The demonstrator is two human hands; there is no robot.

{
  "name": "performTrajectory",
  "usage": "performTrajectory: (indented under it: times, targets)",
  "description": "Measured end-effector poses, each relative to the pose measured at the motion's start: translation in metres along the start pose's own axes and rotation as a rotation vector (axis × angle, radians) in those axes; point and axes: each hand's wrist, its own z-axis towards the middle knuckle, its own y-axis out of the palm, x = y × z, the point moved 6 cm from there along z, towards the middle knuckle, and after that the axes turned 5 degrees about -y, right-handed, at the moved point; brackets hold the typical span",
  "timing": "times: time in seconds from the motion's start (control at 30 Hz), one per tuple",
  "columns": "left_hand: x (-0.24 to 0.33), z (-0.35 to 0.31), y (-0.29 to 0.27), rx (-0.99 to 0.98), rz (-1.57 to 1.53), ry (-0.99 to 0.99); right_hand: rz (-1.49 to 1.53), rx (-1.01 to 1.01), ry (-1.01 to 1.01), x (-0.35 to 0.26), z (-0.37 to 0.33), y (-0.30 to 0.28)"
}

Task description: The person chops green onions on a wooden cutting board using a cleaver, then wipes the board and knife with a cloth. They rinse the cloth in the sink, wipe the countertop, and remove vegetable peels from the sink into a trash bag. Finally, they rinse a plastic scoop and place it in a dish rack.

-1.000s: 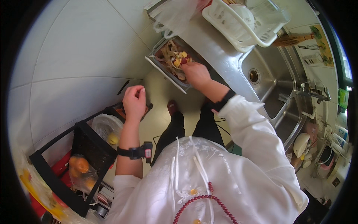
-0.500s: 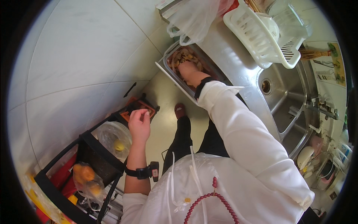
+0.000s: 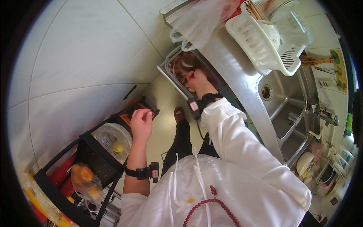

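My right hand (image 3: 197, 78) is over a clear plastic bin (image 3: 215, 80) that stands beside the counter front. Its fingers are curled together at the bin's contents, and whatever they hold is hidden. Inside the bin lie brownish and yellowish scraps (image 3: 176, 69), like peelings, with a blurred, shiny round patch beyond my fingertips. My left hand (image 3: 141, 121) hangs over the end of a black rack (image 3: 85, 142), its fingers loosely closed with nothing seen in them. Each wrist wears a black strap with a small device.
To the right is a steel sink (image 3: 278, 98); a white dish basket (image 3: 261, 45) with dishes sits beside it. Clear plastic bags (image 3: 202, 22) hang above the bin. The rack at left holds bagged orange fruit (image 3: 85, 176) and a white basket (image 3: 123, 132) with a yellow fruit.
My right hand has drawn back toward me from deep among the scraps, its wrist turning so the device shows. My left hand stays nearly in place.
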Motion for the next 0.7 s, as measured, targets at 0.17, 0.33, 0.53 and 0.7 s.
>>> performTrajectory:
  times: [0.17,0.33,0.53,0.7]
  targets:
    - [-0.012,-0.004,-0.006,-0.015,0.051,-0.056,-0.135,0.038,0.093,0.012,0.017,-0.001]
    - [-0.017,-0.002,-0.011,-0.009,0.024,-0.071,-0.613,-0.027,-0.024,0.000,0.008,0.001]
    - [-0.015,0.002,-0.007,-0.011,0.029,-0.031,-0.666,-0.001,-0.074,-0.010,0.004,0.003]
    - [-0.014,0.005,-0.006,-0.010,0.012,-0.015,-0.860,-0.076,-0.066,-0.005,0.010,0.007]
